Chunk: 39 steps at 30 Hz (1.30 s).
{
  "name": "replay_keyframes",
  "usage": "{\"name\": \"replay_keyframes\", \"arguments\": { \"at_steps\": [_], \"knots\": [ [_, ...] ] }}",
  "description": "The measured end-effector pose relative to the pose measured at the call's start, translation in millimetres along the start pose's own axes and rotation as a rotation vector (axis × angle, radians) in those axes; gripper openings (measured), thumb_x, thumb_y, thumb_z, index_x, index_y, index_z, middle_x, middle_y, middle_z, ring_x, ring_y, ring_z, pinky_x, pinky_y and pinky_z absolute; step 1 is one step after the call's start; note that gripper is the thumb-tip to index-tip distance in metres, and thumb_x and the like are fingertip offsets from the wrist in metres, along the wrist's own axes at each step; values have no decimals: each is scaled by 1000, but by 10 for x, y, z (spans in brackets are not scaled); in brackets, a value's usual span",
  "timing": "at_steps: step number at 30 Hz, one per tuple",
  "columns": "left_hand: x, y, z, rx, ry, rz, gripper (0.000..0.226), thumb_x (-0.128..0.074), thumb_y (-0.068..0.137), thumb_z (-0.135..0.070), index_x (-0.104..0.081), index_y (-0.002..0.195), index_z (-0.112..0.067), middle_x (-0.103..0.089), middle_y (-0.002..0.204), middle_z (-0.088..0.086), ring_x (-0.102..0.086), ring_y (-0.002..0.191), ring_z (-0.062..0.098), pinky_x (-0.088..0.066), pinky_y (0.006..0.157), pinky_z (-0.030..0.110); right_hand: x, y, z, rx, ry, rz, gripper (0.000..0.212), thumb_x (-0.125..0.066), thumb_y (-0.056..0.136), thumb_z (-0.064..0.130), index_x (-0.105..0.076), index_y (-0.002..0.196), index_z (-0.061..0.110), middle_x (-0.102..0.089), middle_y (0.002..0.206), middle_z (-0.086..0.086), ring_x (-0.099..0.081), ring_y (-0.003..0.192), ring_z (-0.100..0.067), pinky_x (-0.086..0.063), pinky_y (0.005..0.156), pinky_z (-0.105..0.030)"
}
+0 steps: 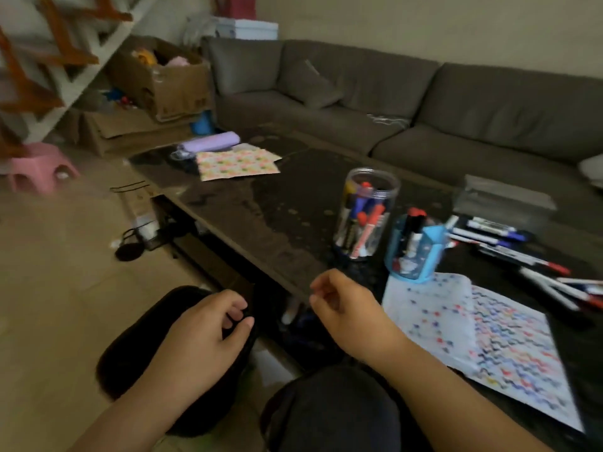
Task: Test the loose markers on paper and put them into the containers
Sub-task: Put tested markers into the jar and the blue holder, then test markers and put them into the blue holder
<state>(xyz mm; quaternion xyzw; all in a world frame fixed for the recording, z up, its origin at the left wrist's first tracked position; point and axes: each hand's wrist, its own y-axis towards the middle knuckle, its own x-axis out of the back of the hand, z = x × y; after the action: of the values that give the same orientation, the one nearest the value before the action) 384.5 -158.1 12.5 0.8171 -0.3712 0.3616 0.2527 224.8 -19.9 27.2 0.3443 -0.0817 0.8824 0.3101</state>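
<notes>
1. Dark glossy coffee table (261,203) fronts a grey sofa (424,102).
2. Left hand (208,334) and right hand (346,305) hover loosely curled, holding nothing.
3. Loose markers (509,243) lie beside a clear plastic jar (365,213), a blue pen holder (416,249) and scribbled white paper (489,340).

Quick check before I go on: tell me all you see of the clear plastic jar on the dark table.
The clear plastic jar is a tall cylinder standing upright, with no lid visible on its open mouth. Several markers with red, blue and black caps stand crowded inside. It sits on the dark table, just left of the blue pen holder. Neither hand touches it.
</notes>
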Motion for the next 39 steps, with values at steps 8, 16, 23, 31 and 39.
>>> {"name": "replay_keyframes", "arguments": {
  "at_steps": [8, 16, 23, 31, 39],
  "knots": [
    [-843, 485, -1286, -383, -90, 157, 19, -68, 80, -23, -55, 90, -33, -56, 82, -17, -55, 78, 1, -39, 64, 9, 1154, -709, -835, -247, -72, -364, 6, -56, 93, 22, -55, 98, 25, -62, 89, 5, -56, 68, -5, -44, 62, -13],
    [-1783, 775, -2370, -625, -185, 268, 11, -63, 85, -23, -57, 94, -26, -55, 85, -14, -54, 78, 3, -45, 74, 22, 1924, -1245, -1698, -533, -140, -516, 6, -58, 92, 25, -57, 96, 28, -64, 91, 6, -60, 80, -8, -44, 61, -9],
    [-2423, 972, -2664, -574, -193, 342, 13, -56, 90, -24, -57, 103, -26, -56, 97, -12, -53, 84, 2, -36, 63, 8, 2301, -1142, -2477, -690, -370, -533, 32, -58, 92, 23, -57, 123, 17, -57, 116, -2, -56, 99, -13, -42, 85, -20],
    [-2604, 1083, -2658, -524, -165, 359, 17, -54, 91, -29, -55, 108, -28, -56, 102, -15, -51, 88, 1, -36, 64, 8, 2503, -467, -3028, -710, -646, -433, 39, -49, 96, 22, -48, 134, 14, -44, 137, -10, -39, 125, -29, -36, 103, -39],
    [-2582, 1114, -2651, -414, -203, 376, 14, -53, 92, -30, -55, 106, -29, -57, 97, -15, -54, 84, 1, -38, 61, 7, 2453, -303, -2952, -775, -680, -368, 32, -52, 95, 29, -54, 124, 15, -49, 124, -8, -44, 115, -25, -41, 95, -38]
  ]
}}
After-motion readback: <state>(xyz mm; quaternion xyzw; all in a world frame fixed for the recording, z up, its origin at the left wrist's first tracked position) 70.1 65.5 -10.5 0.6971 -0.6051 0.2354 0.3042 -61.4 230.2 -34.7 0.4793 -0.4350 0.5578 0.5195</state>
